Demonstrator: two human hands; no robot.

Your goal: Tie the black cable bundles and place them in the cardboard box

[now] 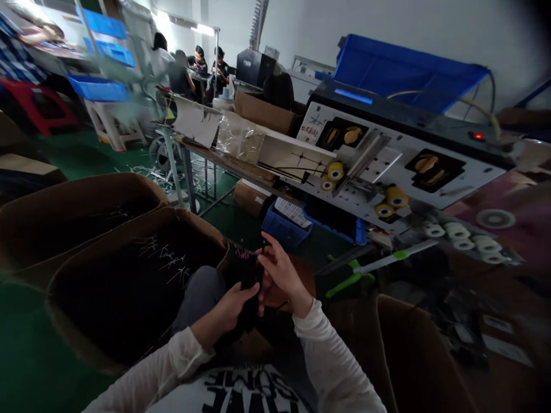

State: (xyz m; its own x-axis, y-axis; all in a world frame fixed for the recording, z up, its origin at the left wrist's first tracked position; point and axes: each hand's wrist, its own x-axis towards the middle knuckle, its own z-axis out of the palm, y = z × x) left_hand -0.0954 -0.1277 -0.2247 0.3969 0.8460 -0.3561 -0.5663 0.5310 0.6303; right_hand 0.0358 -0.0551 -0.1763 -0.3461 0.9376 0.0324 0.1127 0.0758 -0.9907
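Observation:
In front of my lap, my left hand [230,308] is closed around a dark bundle of what look like black wires [246,272]. Small pinkish tips show along the bundle's upper end. My right hand [282,272] is at the bundle's right side, its thumb and index finger closing on a thin dark piece by the tips. Shadow hides how far that piece runs and where my lower right fingers press. Left of my knee stands a cardboard box [109,229] with dark contents and several thin white ties [172,261] on top.
Ahead on a bench is a machine [318,123] with yellow rollers [334,171]. Below it sit blue bins [282,229]. Another cardboard box [77,189] is at far left, one more [383,338] at right. A green-footed stand [355,278] is close by. People work in back.

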